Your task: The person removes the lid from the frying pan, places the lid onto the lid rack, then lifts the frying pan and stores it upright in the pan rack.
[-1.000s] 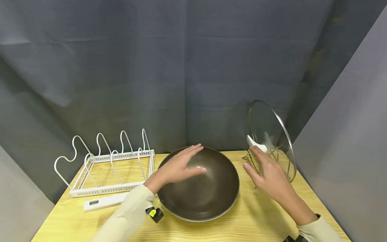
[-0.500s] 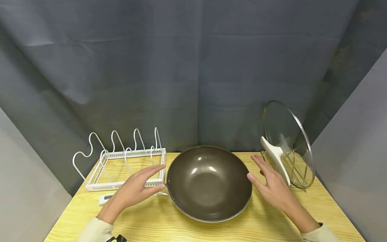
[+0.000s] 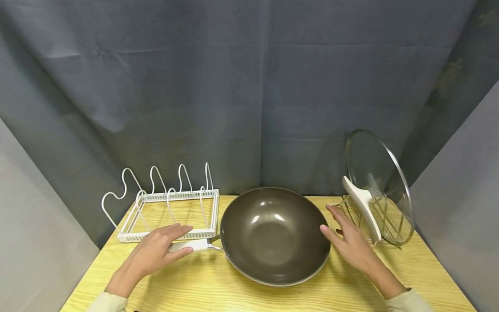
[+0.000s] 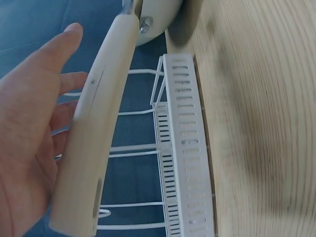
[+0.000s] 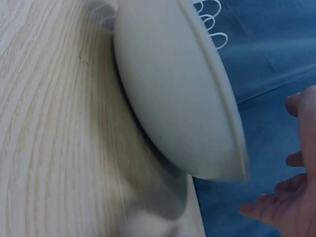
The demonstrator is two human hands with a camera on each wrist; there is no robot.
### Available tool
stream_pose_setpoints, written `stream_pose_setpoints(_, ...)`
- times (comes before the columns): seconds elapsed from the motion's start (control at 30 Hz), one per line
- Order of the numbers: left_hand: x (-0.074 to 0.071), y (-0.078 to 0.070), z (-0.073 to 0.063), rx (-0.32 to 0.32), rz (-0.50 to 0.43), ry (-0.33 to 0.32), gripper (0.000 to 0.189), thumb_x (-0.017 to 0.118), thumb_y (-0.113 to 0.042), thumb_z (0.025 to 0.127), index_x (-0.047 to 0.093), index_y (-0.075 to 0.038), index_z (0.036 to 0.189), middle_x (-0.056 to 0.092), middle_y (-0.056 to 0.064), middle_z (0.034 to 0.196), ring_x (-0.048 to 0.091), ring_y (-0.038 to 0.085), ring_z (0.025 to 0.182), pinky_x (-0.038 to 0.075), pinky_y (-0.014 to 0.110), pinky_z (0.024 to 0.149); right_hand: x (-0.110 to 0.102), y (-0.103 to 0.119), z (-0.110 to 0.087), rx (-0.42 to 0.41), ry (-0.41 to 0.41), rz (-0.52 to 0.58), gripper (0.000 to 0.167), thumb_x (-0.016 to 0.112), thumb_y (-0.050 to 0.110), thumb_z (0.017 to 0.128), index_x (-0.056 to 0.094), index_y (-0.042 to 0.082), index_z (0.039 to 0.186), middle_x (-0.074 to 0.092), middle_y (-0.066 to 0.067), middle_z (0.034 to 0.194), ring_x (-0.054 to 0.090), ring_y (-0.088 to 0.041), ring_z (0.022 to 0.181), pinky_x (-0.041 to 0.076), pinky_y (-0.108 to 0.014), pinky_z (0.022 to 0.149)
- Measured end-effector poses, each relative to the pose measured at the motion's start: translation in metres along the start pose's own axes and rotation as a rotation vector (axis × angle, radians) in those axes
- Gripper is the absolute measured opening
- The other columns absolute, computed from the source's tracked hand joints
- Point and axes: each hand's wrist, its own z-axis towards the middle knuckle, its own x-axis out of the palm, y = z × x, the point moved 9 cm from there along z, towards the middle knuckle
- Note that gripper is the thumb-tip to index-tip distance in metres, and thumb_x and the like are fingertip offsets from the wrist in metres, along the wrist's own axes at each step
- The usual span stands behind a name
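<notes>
Gray cloth [image 3: 261, 86] hangs behind a pale wooden table [image 3: 234, 299], with lighter panels [image 3: 39, 229] flanking it on both sides, as a person in light sleeves [image 3: 409, 302] reaches toward a dark wok [image 3: 274, 242] at center. The wok sits upright on the wood, its brown interior facing up and catching bright reflections; the right wrist view shows its outer wall as pale. Its white handle [image 3: 196, 245] points to the person's left, along the front of a white rack [image 3: 195, 234] with upright wire loops.

The left hand [image 3: 150, 253] is spread at the handle, fingers extended and thumb held apart, with nothing gripped; whether skin meets handle cannot be told. The right hand [image 3: 352, 247], also spread, thumb away from the fingers, holds nothing and hangs just beside the wok's right rim, a gap showing between them in the right wrist view.

Farther right, a glass lid [image 3: 374, 173] stands tilted on edge in a wire stand [image 3: 348, 207], its white grip [image 3: 362, 201] facing left toward the wok, near the right hand's fingers.
</notes>
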Motion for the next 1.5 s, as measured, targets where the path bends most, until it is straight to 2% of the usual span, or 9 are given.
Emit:
stream_pose_setpoints(0.27,0.004,0.013,-0.005,-0.069,-0.001,0.077,0.048,0.064,-0.054,0.097,0.074,-0.019,0.127,0.076,-0.001,0.117,0.073,0.021,0.103,0.058,0.044,0.085,0.015,-0.024,0.002,0.079,0.06,0.032,0.067,0.057,0.039,0.105,0.032,0.011,0.16,0.035,-0.025,0.16,0.053,-0.051,0.13,0.055,-0.056,0.092)
stream_pose_setpoints(0.43,0.007,0.017,-0.007,-0.094,-0.02,0.129,0.043,0.061,-0.056,0.098,0.078,-0.022,0.117,0.077,-0.006,0.11,0.074,0.016,0.096,0.058,0.041,0.076,0.018,-0.033,0.002,0.128,0.066,0.014,0.066,0.053,0.041,0.106,0.033,0.009,0.16,0.04,-0.026,0.157,0.061,-0.048,0.122,0.051,-0.064,0.093)
stream_pose_setpoints(0.57,0.008,0.018,-0.008,-0.091,-0.034,0.147,0.038,0.06,-0.056,0.098,0.079,-0.024,0.109,0.077,-0.01,0.105,0.073,0.013,0.096,0.058,0.04,0.077,0.021,-0.037,0.001,0.152,0.073,0.019,0.064,0.052,0.039,0.107,0.035,0.005,0.158,0.041,-0.025,0.156,0.066,-0.043,0.117,0.05,-0.064,0.094)
stream_pose_setpoints(0.77,0.01,0.018,-0.009,-0.092,-0.055,0.167,0.042,0.059,-0.055,0.099,0.08,-0.02,0.11,0.077,-0.006,0.108,0.073,0.018,0.102,0.058,0.043,0.086,0.024,-0.039,0.001,0.181,0.065,0.034,0.057,0.053,0.033,0.107,0.041,0.0,0.153,0.05,-0.027,0.149,0.069,-0.044,0.11,0.054,-0.059,0.09)
stream_pose_setpoints(1.0,0.011,0.019,-0.009,-0.093,-0.074,0.18,0.045,0.057,-0.056,0.1,0.08,-0.019,0.112,0.077,-0.003,0.111,0.073,0.021,0.106,0.057,0.044,0.09,0.027,-0.043,0.002,0.243,0.07,0.033,0.05,0.055,0.03,0.106,0.049,0.004,0.149,0.062,-0.026,0.136,0.072,-0.039,0.103,0.057,-0.053,0.084)
stream_pose_setpoints(1.17,0.011,0.02,-0.01,-0.096,-0.085,0.194,0.045,0.057,-0.057,0.1,0.08,-0.019,0.112,0.077,-0.004,0.111,0.073,0.021,0.106,0.057,0.044,0.09,0.029,-0.045,0.004,0.254,0.068,0.049,0.047,0.057,0.023,0.105,0.052,0.003,0.146,0.067,-0.026,0.127,0.072,-0.04,0.103,0.057,-0.05,0.083)
stream_pose_setpoints(1.33,0.009,0.015,-0.011,-0.092,-0.107,0.187,0.042,0.057,-0.055,0.1,0.081,-0.021,0.109,0.077,-0.007,0.107,0.073,0.018,0.102,0.058,0.043,0.087,0.03,-0.046,0.008,0.28,0.087,0.057,0.046,0.057,0.021,0.105,0.052,0.003,0.147,0.071,-0.023,0.12,0.071,-0.036,0.105,0.055,-0.04,0.079)
stream_pose_setpoints(1.4,0.008,0.011,-0.012,-0.079,-0.11,0.165,0.038,0.059,-0.053,0.1,0.081,-0.023,0.107,0.077,-0.01,0.103,0.073,0.014,0.098,0.058,0.041,0.084,0.03,-0.047,0.011,0.286,0.093,0.036,0.046,0.056,0.021,0.105,0.052,0.004,0.147,0.072,-0.021,0.119,0.069,-0.036,0.108,0.054,-0.041,0.08)
stream_pose_setpoints(1.5,0.007,0.004,-0.013,-0.064,-0.105,0.132,0.032,0.061,-0.051,0.1,0.08,-0.026,0.101,0.075,-0.015,0.095,0.07,0.006,0.086,0.057,0.036,0.076,0.03,-0.045,0.015,0.274,0.086,-0.005,0.045,0.055,0.018,0.104,0.053,0.002,0.146,0.073,-0.021,0.116,0.065,-0.042,0.114,0.051,-0.051,0.087)
